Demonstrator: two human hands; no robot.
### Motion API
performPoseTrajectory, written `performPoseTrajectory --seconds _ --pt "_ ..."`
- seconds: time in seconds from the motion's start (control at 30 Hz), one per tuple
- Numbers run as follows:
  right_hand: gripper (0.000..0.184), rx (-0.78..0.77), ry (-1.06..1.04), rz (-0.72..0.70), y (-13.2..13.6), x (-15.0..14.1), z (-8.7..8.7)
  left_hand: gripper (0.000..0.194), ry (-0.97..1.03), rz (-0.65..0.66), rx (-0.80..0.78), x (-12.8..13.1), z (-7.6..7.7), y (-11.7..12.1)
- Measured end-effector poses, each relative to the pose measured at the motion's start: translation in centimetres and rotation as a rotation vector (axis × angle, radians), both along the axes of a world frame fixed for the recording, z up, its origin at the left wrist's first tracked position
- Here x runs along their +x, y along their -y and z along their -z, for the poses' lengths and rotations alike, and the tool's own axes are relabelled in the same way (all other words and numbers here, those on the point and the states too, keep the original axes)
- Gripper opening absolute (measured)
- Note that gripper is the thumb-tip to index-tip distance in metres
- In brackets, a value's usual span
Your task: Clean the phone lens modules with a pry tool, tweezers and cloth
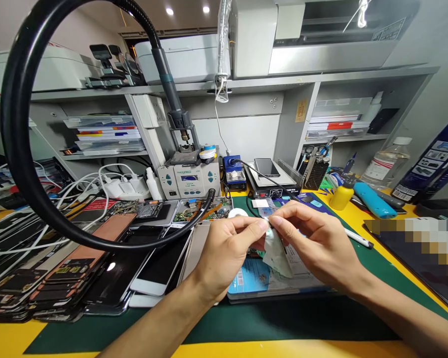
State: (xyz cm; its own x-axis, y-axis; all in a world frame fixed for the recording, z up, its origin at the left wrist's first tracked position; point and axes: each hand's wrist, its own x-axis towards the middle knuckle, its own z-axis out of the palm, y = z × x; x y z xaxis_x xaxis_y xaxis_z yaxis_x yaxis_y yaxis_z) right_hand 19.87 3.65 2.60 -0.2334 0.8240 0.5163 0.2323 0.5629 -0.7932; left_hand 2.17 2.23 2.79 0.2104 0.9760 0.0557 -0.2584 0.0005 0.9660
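Observation:
My left hand (229,243) and my right hand (315,236) meet in front of me, thumbs and fingertips pinched together. Between and below the fingertips hangs a thin, pale, partly see-through sheet (278,256), crumpled at its top; whether it is film, a wipe or a small bag I cannot tell. The exact spot each hand grips is mostly covered by the fingers. Under the hands lies a flat case with a light blue printed area (246,278), resting on the green mat (269,318). A white round roll (238,213) sits just behind my left hand.
Stacks of phones and phone parts (115,268) fill the left side. A thick black hose (18,124) loops over them from a soldering station (190,176). At the right stand a yellow bottle (341,196), a blue tool (373,199) and a clear bottle (386,164).

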Motion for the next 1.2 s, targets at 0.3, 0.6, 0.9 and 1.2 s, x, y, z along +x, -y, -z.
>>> performPoseTrajectory --seconds 0.3,0.6,0.9,1.2 --pt "0.034 -0.317 -0.142 -0.104 0.07 -0.04 -0.39 0.028 -0.018 0.032 0.021 0.22 0.02 0.14" --pt "0.035 -0.432 -0.354 -0.228 -0.64 0.18 -0.22 0.029 0.028 0.028 -0.009 0.03 -0.2 0.2" --pt "0.03 -0.483 -0.349 -0.312 -0.57 0.51 -0.21 0.024 0.07 0.021 -0.045 0.09 -0.16 0.13" --pt "0.033 -0.359 -0.142 -0.194 -0.06 0.08 -0.74 0.026 0.055 -0.002 -0.034 -0.18 -0.43 0.07"
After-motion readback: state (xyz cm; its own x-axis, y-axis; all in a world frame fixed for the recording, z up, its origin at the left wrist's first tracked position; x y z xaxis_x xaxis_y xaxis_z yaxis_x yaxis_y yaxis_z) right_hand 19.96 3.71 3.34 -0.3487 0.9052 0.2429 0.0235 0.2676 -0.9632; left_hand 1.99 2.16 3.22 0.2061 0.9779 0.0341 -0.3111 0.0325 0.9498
